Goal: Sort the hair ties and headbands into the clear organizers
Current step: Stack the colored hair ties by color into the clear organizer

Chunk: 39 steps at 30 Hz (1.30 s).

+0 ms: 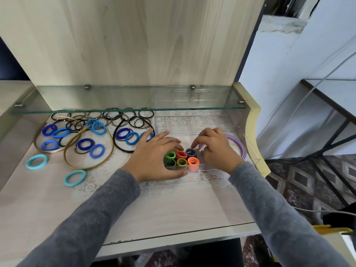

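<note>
A clear organizer [209, 167] lies at the right of the table and holds bundles of hair ties: green [170, 155], red [181, 154], dark purple [190, 152], olive [182, 162] and orange [193, 161]. My left hand [154, 157] grips its left end, thumb along the front wall and fingers over the green ties. My right hand [215, 149] is curled, its fingertips pinching at the dark purple bundle. Purple headbands [241, 149] curve along the organizer's right end. Loose blue ties [84, 144], thin dark ties [115, 116] and gold and brown headbands [88, 166] lie to the left.
A second clear organizer [192, 122] sits just behind the first, and a third [192, 97] rests on the glass shelf [125, 109] above. Two light-blue ties [36, 161] lie near the table's left front. The table's right edge [258, 143] drops to a patterned floor.
</note>
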Tool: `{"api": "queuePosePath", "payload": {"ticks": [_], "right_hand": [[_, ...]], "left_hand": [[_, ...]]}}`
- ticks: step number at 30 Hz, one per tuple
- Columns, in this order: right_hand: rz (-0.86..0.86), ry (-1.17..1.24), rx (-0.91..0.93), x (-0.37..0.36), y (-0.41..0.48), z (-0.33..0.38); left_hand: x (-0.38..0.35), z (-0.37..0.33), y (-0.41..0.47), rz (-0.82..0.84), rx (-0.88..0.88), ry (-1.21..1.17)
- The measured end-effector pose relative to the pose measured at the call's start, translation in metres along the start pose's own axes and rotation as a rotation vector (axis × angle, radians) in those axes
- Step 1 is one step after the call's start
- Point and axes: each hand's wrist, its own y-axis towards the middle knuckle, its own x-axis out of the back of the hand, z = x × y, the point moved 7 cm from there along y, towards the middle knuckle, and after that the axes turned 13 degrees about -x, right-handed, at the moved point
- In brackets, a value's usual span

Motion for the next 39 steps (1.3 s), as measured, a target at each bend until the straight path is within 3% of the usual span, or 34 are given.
{"api": "queuePosePath", "payload": {"ticks": [6, 10, 19, 39], "right_hand": [[-0.032, 0.049, -0.115, 0.003, -0.003, -0.007], [-0.009, 0.021, -0.136, 0.000, -0.003, -0.008], [0.015, -0.076, -0.121, -0.002, -0.002, -0.006], [0.009, -0.057, -0.075, -0.003, -0.003, -0.004]], "left_hand": [[0.001, -0.001, -0.002, 0.053, 0.001, 0.022], [0.005, -0.005, 0.011, 0.069, 0.037, -0.111], [0.006, -0.006, 0.025, 0.053, 0.093, -0.161], [-0.001, -0.007, 0.020, 0.035, 0.103, -0.215]]}}
